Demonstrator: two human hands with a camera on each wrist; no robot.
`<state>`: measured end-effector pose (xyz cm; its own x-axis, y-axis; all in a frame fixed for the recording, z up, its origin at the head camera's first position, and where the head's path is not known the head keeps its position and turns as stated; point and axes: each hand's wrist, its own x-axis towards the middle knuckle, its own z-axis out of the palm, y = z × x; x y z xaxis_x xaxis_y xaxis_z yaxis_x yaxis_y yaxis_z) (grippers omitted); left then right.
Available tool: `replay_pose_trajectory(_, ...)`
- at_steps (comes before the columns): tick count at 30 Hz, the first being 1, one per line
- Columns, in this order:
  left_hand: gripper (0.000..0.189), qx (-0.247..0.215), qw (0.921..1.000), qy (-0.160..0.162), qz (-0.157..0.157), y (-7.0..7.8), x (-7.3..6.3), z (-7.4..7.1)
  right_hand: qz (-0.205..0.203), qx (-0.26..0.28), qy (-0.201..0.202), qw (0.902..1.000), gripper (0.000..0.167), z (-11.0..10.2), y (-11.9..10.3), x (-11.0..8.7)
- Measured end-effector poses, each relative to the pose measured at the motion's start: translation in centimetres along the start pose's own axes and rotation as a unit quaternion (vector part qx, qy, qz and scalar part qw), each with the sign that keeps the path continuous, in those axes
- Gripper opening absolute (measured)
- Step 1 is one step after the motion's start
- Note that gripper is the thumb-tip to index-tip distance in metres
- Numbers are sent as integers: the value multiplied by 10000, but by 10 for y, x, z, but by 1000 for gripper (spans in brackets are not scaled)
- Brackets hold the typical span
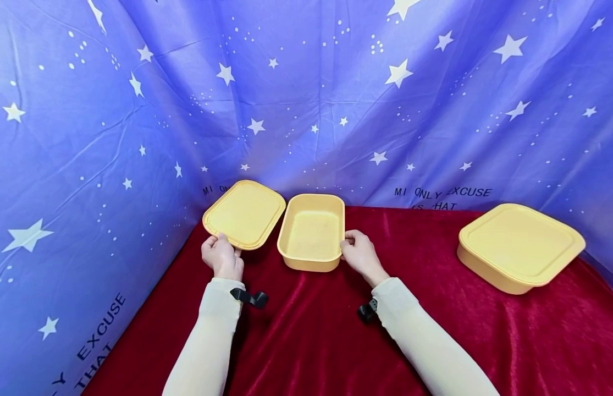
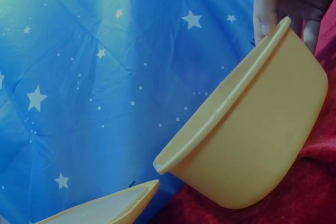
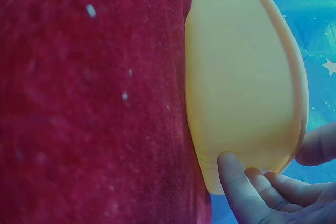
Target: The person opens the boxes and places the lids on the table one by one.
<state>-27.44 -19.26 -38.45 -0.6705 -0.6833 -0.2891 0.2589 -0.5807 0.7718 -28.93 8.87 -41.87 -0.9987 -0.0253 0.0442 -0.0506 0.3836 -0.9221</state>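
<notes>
In the head view my left hand [image 1: 224,257] pinches the near left edge of a flat yellow lid [image 1: 244,214], its thumb on top. Just to the right, a lidless yellow food container [image 1: 311,265] sits on the red cloth, nothing inside it. My right hand [image 1: 360,253] grips the container's right side near the front corner. The right wrist view has that hand's fingers [image 3: 236,182] against the outer wall and the thumb at the rim. From the left wrist, the container [image 2: 257,119] shows side-on, with part of the lid [image 2: 102,208] at the bottom.
A second yellow food container [image 1: 519,247], with its lid on top, stands at the far right of the table. Dark red velvet cloth [image 1: 296,341] covers the table. A blue star-print curtain [image 1: 316,82] hangs behind and along the left.
</notes>
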Motion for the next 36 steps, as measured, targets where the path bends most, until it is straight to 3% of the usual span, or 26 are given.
replay_pose_trajectory(19,25,-436,9980,79,-452,-6,5,-7,-12,0,-3,10000,31,0,0,0)
replay_pose_trajectory(36,36,-811,9945,106,-658,-8,8,-11,-28,-39,-7,10000,32,0,-1,1)
